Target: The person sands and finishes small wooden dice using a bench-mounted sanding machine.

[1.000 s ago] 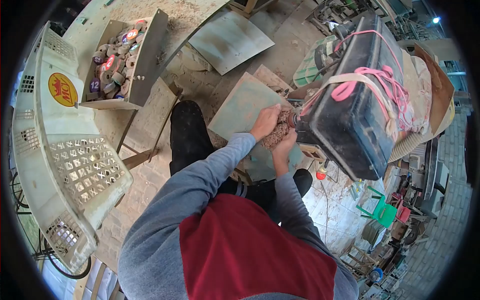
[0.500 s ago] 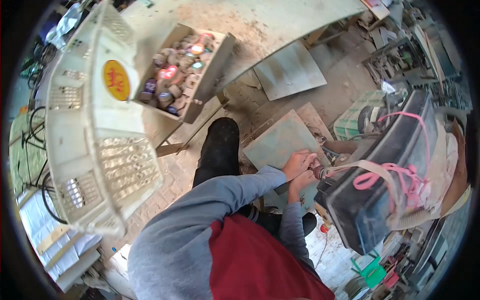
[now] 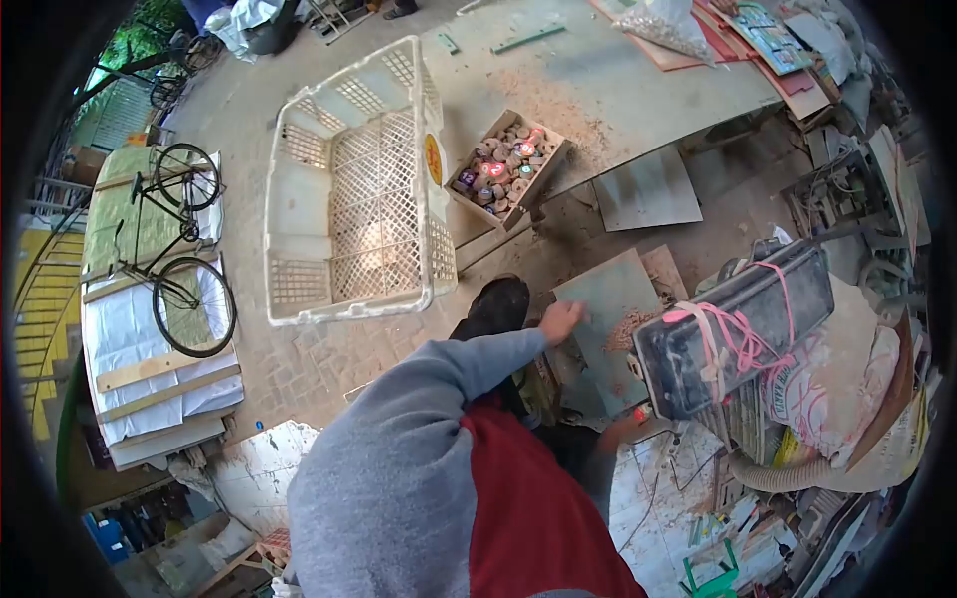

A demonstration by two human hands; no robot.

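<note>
My left hand (image 3: 563,320) is closed, its fingers curled over the near edge of a greenish board (image 3: 608,284); whatever it may hold is hidden. Lower right, my right hand (image 3: 622,431) reaches to a small red knob (image 3: 641,412), fingertips right at it and blurred. The knob sits below a black machine housing (image 3: 733,329) tied with pink cord (image 3: 723,344). Reddish wood shavings (image 3: 632,329) lie on the board beside the housing. Beyond my left hand, a wooden box (image 3: 538,184) stands on the worktable, full of round wooden pieces (image 3: 495,169), some with coloured numbered faces.
A white plastic crate (image 3: 299,221) stands left of the box. The worktable (image 3: 658,110) carries sawdust and green strips. Behind the housing are a filled white sack (image 3: 837,369) and a ribbed hose (image 3: 797,475). A bicycle (image 3: 189,229) stands far left.
Both hands were together at a small brown piece beside the housing. They have parted: my left hand moved up and left, my right hand down to the red knob. The view has shifted.
</note>
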